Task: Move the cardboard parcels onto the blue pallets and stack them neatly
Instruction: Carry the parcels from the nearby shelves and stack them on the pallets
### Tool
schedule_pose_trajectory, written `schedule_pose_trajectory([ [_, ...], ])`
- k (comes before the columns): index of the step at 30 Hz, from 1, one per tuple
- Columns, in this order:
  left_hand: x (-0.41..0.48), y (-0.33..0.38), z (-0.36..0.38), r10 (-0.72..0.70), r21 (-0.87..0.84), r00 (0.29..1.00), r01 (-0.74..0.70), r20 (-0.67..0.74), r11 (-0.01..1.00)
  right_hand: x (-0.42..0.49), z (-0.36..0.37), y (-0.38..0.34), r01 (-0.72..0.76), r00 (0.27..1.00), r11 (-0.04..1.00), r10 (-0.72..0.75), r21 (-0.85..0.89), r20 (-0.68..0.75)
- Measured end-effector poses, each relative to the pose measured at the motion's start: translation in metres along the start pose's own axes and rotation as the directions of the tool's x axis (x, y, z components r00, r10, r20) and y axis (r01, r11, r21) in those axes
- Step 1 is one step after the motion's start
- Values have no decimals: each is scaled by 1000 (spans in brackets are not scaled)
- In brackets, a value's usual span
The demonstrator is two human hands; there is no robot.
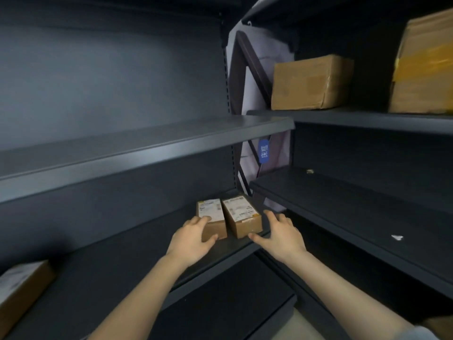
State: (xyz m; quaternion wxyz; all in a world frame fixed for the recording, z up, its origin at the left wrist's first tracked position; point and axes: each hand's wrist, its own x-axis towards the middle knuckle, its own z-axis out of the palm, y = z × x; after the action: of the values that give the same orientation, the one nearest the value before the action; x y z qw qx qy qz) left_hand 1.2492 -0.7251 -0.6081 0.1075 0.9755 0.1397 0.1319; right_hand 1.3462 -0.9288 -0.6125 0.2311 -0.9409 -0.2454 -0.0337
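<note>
Head view shows us two small cardboard parcels (241, 217) lying side by side near the right front corner of a dark lower shelf (117, 273). Our left hand (193, 238) rests spread on the left parcel's near end, not yet closed around it; our right hand (282, 235) hovers open just beside the right one, holding nothing. We judge that squeezing both together risks one slipping out and dropping off the shelf's front edge. More boxes (310, 82) sit on an upper shelf to the right, another (22, 288) at the lower shelf's left end. No blue pallets are visible in this dim room.
</note>
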Motion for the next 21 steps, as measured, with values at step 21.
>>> schedule_pose_trajectory([
  [21, 89, 17, 65, -559, -194, 829, 551, 14, 812, 80, 73, -20, -165, 984, 955, 177, 248, -28],
])
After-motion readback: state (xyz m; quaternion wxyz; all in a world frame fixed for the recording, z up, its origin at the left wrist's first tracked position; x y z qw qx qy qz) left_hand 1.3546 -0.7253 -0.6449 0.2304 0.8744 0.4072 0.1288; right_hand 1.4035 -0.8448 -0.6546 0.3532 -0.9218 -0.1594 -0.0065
